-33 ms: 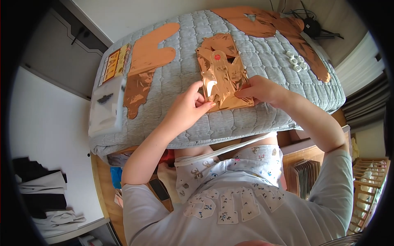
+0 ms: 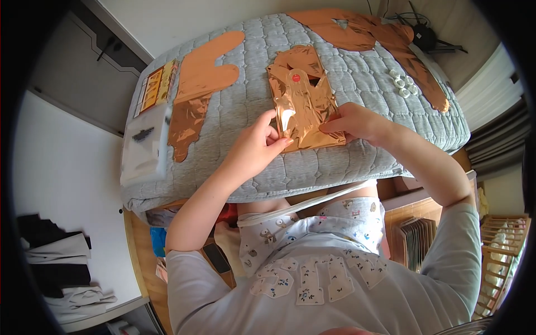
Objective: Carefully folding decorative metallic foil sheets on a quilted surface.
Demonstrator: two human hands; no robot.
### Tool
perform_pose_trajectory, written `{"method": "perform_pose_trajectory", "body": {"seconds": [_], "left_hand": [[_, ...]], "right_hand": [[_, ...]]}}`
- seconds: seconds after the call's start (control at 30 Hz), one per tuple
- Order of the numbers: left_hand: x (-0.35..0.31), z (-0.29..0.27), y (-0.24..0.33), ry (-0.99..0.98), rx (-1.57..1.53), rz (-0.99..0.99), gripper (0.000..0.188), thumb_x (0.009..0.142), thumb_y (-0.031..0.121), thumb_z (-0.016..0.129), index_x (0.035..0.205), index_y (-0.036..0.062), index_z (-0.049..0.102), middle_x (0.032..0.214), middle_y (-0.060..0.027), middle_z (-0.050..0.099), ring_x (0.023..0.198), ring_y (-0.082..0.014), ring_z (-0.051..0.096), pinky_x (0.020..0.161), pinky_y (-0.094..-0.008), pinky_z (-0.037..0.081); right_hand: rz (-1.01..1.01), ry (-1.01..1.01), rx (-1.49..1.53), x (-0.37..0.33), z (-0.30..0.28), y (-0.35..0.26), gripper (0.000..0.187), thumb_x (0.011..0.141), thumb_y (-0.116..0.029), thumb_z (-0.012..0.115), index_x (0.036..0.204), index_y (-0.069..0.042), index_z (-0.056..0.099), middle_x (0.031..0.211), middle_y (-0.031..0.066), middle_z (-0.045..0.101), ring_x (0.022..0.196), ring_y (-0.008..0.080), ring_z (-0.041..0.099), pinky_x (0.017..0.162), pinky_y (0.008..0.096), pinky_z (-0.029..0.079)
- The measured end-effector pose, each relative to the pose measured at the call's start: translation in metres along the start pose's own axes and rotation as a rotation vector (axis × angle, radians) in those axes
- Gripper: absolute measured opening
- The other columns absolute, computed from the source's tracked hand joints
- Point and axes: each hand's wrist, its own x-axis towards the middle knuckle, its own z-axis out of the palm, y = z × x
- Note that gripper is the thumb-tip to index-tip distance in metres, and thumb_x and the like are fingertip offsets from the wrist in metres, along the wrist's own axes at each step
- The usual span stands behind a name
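Note:
A flat, folded copper-coloured foil balloon [image 2: 306, 109] lies on the grey quilted bedspread [image 2: 251, 84] in front of me, its surface creased and shiny, with a round red mark near its upper middle. My left hand [image 2: 258, 144] pinches its near left edge between thumb and fingers. At the near right edge my right hand [image 2: 357, 124] grips the foil, thumb on top and the other fingers partly hidden. Left of it, another flat foil balloon [image 2: 204, 75] is spread out. More copper foil [image 2: 335, 33] stretches across the far right of the bed.
A clear plastic bag [image 2: 146, 145] and a yellow-and-red printed packet [image 2: 158, 86] lie along the bed's left side. Several small white rolls [image 2: 403, 84] sit at the right. A black device with antennas [image 2: 425, 38] stands in the far right corner, and a wooden crib [image 2: 499, 257] is at lower right.

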Motion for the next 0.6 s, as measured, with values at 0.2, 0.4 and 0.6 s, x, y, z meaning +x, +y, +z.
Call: {"method": "perform_pose_trajectory", "body": {"seconds": [0.2,0.4,0.6], "left_hand": [[-0.003,0.002,-0.002,0.005,0.055,0.106,0.05,0.091,0.021,0.081,0.126,-0.0009,0.053,0.088,-0.0095,0.075,0.081,-0.019,0.071,0.074,-0.0335,0.056],[-0.023,0.012,-0.004,0.026,0.573,0.618,0.065,0.081,0.016,0.079,0.141,0.0067,0.053,0.146,-0.0113,0.055,0.135,-0.0289,0.054,0.116,-0.0499,0.043],[-0.019,0.026,-0.013,-0.14,0.599,0.71,0.064,0.08,0.004,0.075,0.142,0.0085,0.059,0.151,-0.0099,0.055,0.142,-0.0294,0.05,0.116,-0.0433,0.046]], "right_hand": [[-0.064,0.017,-0.112,-0.001,0.002,0.016,0.031,0.094,-0.023,0.075,0.112,0.003,0.073,0.103,0.0062,0.074,0.088,0.0123,0.069,0.075,0.0291,0.056],[-0.824,0.194,-0.526,-0.047,0.024,0.051,0.024,0.085,-0.004,0.075,0.109,-0.002,0.075,0.098,0.017,0.074,0.091,0.0331,0.072,0.079,0.0403,0.056],[-1.123,0.305,-0.616,-0.041,0.042,0.079,0.038,0.075,-0.012,0.083,0.111,-0.004,0.074,0.114,0.0117,0.074,0.107,0.0328,0.07,0.093,0.0435,0.055]]}}
